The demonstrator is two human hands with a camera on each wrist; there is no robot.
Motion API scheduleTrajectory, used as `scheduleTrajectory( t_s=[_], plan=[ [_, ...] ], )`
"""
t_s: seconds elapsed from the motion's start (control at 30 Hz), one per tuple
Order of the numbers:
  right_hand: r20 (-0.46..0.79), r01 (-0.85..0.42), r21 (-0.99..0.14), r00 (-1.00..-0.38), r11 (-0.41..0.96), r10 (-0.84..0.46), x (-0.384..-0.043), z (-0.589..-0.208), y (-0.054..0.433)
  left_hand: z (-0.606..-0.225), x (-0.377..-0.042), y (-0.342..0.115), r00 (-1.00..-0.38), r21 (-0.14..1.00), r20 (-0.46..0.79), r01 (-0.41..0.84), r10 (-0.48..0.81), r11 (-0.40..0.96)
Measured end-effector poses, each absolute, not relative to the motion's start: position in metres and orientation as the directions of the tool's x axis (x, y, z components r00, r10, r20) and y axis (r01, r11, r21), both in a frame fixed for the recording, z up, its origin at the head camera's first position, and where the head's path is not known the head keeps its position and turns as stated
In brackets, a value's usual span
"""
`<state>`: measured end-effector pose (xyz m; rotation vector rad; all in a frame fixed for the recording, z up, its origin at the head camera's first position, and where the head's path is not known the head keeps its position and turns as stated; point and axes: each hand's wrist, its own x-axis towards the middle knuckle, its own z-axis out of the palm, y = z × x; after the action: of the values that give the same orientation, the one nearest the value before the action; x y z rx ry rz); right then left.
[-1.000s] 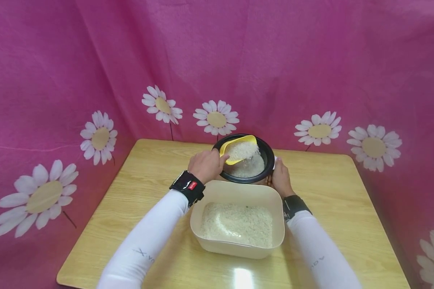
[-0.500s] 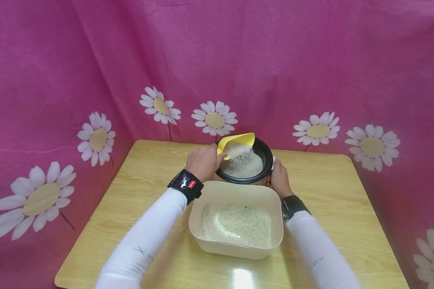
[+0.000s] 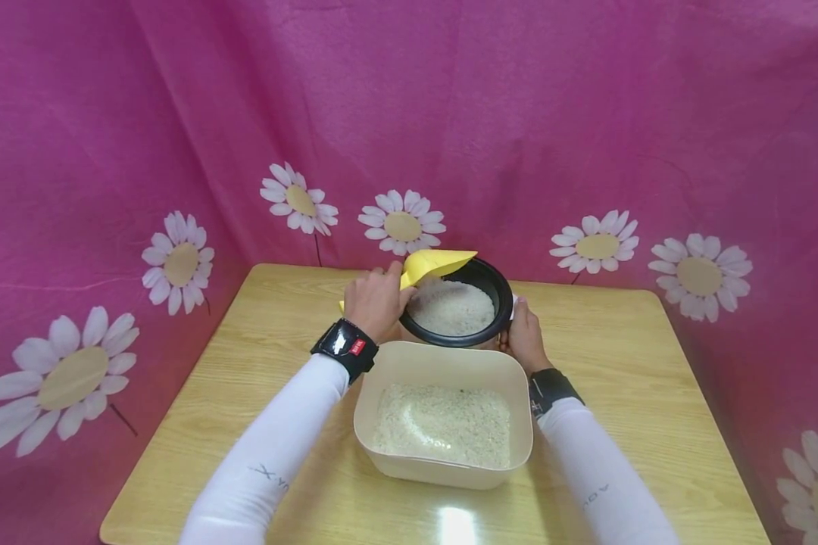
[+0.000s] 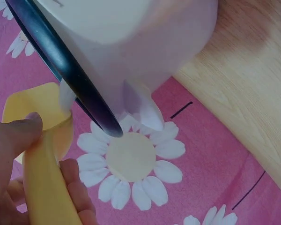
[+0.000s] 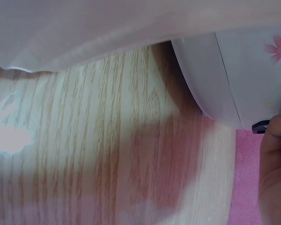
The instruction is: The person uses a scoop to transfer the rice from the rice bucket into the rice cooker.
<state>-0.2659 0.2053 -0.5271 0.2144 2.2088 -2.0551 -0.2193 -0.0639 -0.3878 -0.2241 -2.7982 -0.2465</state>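
Observation:
My left hand (image 3: 373, 304) grips a yellow scoop (image 3: 438, 263) by its handle. The scoop is turned over above the left side of a rice cooker (image 3: 496, 321), and its inside faces away in the head view. White rice (image 3: 453, 310) lies heaped inside the cooker's dark rim. Thumb and fingers wrap the scoop handle (image 4: 49, 178) in the left wrist view. At the cooker's right side my right hand (image 3: 528, 339) holds a white side handle. The right wrist view shows its bent fingers by a small black part (image 5: 260, 127) on the flower-printed cooker body (image 5: 234, 75).
A cream tub (image 3: 443, 365) with rice (image 3: 443, 425) in it stands directly in front of the cooker, between my forearms. All of it rests on a wooden table (image 3: 245, 393). A pink curtain with daisies (image 3: 504, 113) hangs behind and at both sides.
My left hand has turned the scoop from rice-filled and face up to tipped over. Rice has poured into the cooker, and the heap there is larger. My right hand stays at the handle.

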Motion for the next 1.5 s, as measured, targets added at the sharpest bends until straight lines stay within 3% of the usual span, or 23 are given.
scheduleTrajectory(
  t_s=[0.33,0.8,1.5],
  plan=[
    [-0.115,0.120,-0.988,-0.992,0.100,0.056,-0.266,-0.533,0.202,-0.387,-0.211,-0.072,-0.924,0.146,0.354,0.204,0.142,0.968],
    [-0.118,0.122,-0.987,-0.992,0.100,0.045,-0.268,-0.533,0.210,-0.372,-0.177,-0.079,-0.974,0.212,0.102,0.219,0.201,0.952],
    [-0.133,0.138,-0.978,-0.990,0.155,0.041,-0.268,-0.530,0.210,-0.349,-0.120,-0.089,-0.904,0.169,-0.153,0.373,0.398,0.912]
  ],
)
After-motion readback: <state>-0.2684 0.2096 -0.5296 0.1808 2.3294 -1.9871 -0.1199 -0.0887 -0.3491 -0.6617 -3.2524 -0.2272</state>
